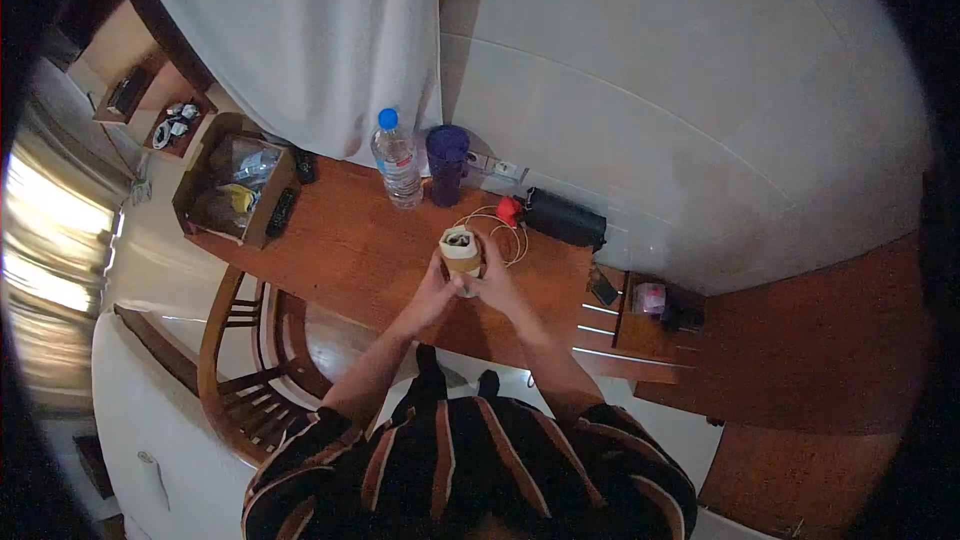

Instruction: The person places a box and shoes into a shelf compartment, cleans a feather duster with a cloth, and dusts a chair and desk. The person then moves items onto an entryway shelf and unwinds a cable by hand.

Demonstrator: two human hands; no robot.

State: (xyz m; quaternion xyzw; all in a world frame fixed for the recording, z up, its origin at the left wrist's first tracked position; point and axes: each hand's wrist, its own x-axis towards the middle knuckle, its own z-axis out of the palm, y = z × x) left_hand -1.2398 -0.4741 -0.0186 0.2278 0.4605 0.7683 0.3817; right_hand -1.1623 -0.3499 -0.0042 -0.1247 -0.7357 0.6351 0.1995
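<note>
Both my hands are wrapped round a small cream-and-tan container [461, 252], cup-like, with something dark showing in its top; I cannot make out its exact kind. My left hand [433, 286] grips its left side and lower part. Around the right side curl the fingers of my right hand [493, 280], and the thumbs meet near the front. The container is held above the wooden desk [350, 230], close to its front edge. Behind it lies a loop of pale cable [522, 242] by a red object [508, 210].
A water bottle [398, 165] with a blue cap and a purple tumbler [446, 165] stand against the wall. To the right lies a black cylindrical item [565, 218]. A cardboard box [190, 195] holds plastic packaging at left. A wooden chair [215, 350] sits below the desk's left side.
</note>
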